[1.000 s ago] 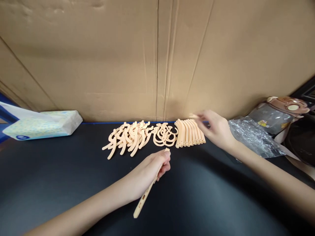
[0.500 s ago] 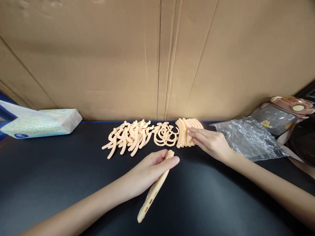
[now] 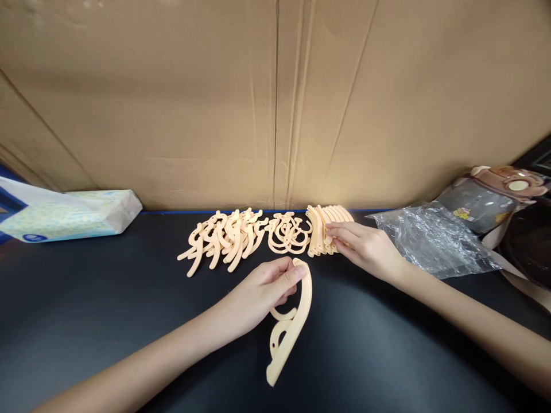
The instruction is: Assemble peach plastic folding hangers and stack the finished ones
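My left hand (image 3: 263,292) is closed on the top end of a peach-coloured curved plastic piece (image 3: 289,332), which hangs down towards me over the black table (image 3: 107,321) and shows its flat face. My right hand (image 3: 365,248) rests on a fanned stack of peach curved strips (image 3: 321,226) at the back of the table, fingers pinched on the strips' near ends. Left of that stack lie a small heap of ring-shaped peach pieces (image 3: 287,234) and a bigger heap of hook-shaped peach pieces (image 3: 224,238).
A cardboard wall (image 3: 275,103) closes off the back. A wrapped tissue pack (image 3: 69,213) lies at the far left. At the right are a crumpled clear plastic bag (image 3: 434,241) and a brown-lidded container (image 3: 491,192).
My left hand has turned the held piece from edge-on to flat face showing. My right hand came down from above the strip stack and now grips its near ends.
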The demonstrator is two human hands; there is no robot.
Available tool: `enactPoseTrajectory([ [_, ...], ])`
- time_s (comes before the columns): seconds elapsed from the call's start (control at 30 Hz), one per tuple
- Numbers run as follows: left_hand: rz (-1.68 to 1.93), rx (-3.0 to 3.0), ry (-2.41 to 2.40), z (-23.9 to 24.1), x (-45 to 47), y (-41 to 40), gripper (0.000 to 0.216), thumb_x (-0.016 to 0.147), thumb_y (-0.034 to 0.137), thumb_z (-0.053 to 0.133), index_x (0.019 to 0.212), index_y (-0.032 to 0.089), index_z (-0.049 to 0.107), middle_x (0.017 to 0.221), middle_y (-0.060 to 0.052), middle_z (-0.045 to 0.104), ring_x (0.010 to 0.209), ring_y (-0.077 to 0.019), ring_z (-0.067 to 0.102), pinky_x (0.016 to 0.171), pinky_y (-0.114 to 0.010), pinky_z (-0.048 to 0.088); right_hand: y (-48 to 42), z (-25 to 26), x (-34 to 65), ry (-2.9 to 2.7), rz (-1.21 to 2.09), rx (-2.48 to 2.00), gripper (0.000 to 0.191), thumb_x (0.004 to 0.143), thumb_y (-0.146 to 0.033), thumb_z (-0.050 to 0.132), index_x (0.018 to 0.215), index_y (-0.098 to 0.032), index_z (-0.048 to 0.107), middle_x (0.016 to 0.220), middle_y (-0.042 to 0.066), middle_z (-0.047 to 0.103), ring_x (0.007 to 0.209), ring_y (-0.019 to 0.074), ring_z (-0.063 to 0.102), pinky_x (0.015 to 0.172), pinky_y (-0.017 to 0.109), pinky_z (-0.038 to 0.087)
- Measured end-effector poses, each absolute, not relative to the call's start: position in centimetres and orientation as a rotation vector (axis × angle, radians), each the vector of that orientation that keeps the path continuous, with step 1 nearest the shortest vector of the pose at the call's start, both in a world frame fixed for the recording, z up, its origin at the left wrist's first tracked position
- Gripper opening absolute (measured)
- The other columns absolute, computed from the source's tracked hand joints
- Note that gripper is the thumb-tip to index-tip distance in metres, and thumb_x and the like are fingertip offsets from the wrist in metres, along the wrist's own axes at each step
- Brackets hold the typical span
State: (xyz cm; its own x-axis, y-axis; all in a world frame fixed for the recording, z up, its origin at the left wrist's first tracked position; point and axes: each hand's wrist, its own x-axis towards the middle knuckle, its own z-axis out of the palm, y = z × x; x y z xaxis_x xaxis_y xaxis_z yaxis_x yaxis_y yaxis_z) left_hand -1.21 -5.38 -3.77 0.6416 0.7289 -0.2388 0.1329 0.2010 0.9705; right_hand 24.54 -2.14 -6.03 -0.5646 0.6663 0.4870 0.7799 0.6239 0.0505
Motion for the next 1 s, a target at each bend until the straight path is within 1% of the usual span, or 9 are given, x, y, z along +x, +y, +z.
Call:
enactPoseTrajectory([
  [0.23,0.518,1.274,0.829,-3.8,-1.0,-5.4,0.042,0.085,0.057,0.052,0.071,0.018,0.042,0.063,0.008,0.028,0.054,-0.0078,0.022,0.048,-0.023,0.019,-2.7,-4.2,24.4,-2.098,-0.371,-1.277,0.015,0.089,-0.019,0.049,0.101,-0.022,0.057,0.099,0.007,0.07,0.09,0.0222,0.067,0.077,0.037,0.055],
  [0.4,0.548,1.259,0.917,-3.3,-1.1,-5.0,0.053,0.085,0.06,0.049,0.056,0.019,0.032,0.051,0.008,0.023,0.046,-0.0064,0.016,0.044,-0.024,0.012,-2.2,-1.8,24.7,-1.697,0.126,-1.227,0.013,0.088,-0.028,0.052,0.098,-0.022,0.059,0.095,0.006,0.068,0.089,0.0216,0.066,0.08,0.038,0.056],
  [0.53,0.637,1.163,0.873,-2.3,-0.6,-3.2,0.05,0.089,0.04,0.053,0.05,0.017,0.033,0.045,0.007,0.025,0.041,-0.0053,0.021,0.041,-0.022,0.014,-0.6,-0.7,24.7,-1.691,0.503,-1.307,0.024,0.085,-0.028,0.052,0.105,-0.019,0.063,0.091,0.005,0.068,0.084,0.0201,0.067,0.076,0.035,0.057],
  [0.67,0.565,1.033,0.842,-1.7,0.9,0.1,0.031,0.09,0.018,0.045,0.06,0.016,0.044,0.046,0.008,0.028,0.036,-0.0045,0.023,0.036,-0.017,0.02,1.4,-1.4,24.4,-1.936,0.588,-1.488,0.024,0.083,-0.03,0.048,0.081,-0.015,0.067,0.076,0.004,0.068,0.076,0.0202,0.066,0.069,0.031,0.056],
  [0.73,0.536,0.981,0.853,-1.7,1.7,1.8,0.016,0.093,0.021,0.047,0.084,0.013,0.059,0.063,0.002,0.052,0.047,-0.0075,0.047,0.044,-0.019,0.04,2.4,-2.3,24.1,-1.981,0.547,-1.53,0.023,0.081,-0.029,0.051,0.077,-0.014,0.067,0.073,0.003,0.068,0.072,0.0205,0.065,0.067,0.031,0.054],
  [0.77,0.516,0.961,0.86,-1.8,2.1,2.5,0.017,0.093,0.026,0.052,0.1,0.013,0.06,0.084,-0.003,0.062,0.066,-0.0123,0.059,0.058,-0.026,0.051,2.9,-2.7,24.0,-1.988,0.504,-1.554,0.022,0.08,-0.028,0.051,0.081,-0.014,0.068,0.077,0.003,0.069,0.074,0.0211,0.066,0.07,0.032,0.053],
  [0.83,0.481,0.927,0.87,-2.0,2.7,3.7,0.032,0.092,0.032,0.056,0.119,0.015,0.055,0.116,-0.009,0.059,0.097,-0.0208,0.062,0.081,-0.04,0.054,3.8,-3.5,23.7,-1.994,0.415,-1.594,0.023,0.079,-0.024,0.052,0.092,-0.014,0.069,0.085,0.006,0.072,0.08,0.0227,0.066,0.077,0.035,0.052],
  [0.93,0.442,0.891,0.88,-2.3,3.5,4.6,0.033,0.092,0.032,0.057,0.121,0.016,0.054,0.121,-0.01,0.057,0.102,-0.0225,0.06,0.085,-0.043,0.053,4.8,-4.2,23.3,-2.006,0.309,-1.623,0.037,0.077,-0.018,0.055,0.113,-0.013,0.064,0.099,0.01,0.071,0.083,0.0226,0.067,0.083,0.038,0.05],
  [1.0,0.432,0.877,0.881,-2.3,3.7,4.8,0.033,0.092,0.032,0.057,0.12,0.016,0.055,0.12,-0.01,0.058,0.101,-0.0222,0.06,0.085,-0.043,0.053,5.1,-4.5,23.1,-2.023,0.248,-1.621,0.039,0.078,-0.018,0.055,0.116,-0.014,0.061,0.104,0.011,0.07,0.084,0.022,0.067,0.083,0.038,0.051],
])
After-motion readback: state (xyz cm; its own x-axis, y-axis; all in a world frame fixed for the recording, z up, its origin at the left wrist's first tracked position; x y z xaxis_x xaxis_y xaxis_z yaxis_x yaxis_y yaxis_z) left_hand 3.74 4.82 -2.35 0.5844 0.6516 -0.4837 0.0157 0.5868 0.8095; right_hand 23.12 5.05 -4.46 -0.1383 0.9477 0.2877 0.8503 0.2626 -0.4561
